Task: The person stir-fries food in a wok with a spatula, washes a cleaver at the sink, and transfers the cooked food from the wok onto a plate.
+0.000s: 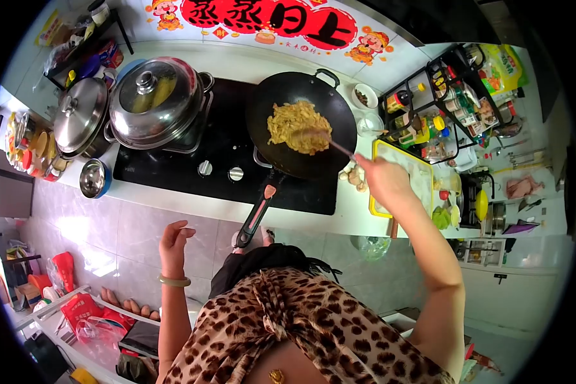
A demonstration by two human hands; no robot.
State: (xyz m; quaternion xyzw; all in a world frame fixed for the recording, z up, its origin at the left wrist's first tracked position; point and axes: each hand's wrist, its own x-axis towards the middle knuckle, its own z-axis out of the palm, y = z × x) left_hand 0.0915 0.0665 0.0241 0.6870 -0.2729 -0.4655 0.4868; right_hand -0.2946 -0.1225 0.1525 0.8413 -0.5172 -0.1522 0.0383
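My right hand (pixel 385 181) is closed around the handle of a spatula (pixel 342 150), whose blurred head lies in the yellow-brown food (pixel 294 126). The food spreads over the middle of a black wok (pixel 269 153) on the stove. Toward me points the wok's long handle (pixel 256 216), which neither hand touches. My left hand (pixel 175 243) hangs in the air left of that handle, fingers loosely curled and apart, holding nothing.
A lidded steel steamer (pixel 153 109) stands on the black stove (pixel 173 168), with a second lidded pot (pixel 80 118) and a metal bowl (pixel 95 178) farther left. On the right are a yellow-rimmed tray (pixel 372 192), a small white bowl (pixel 365 96) and a bottle rack (pixel 429 99).
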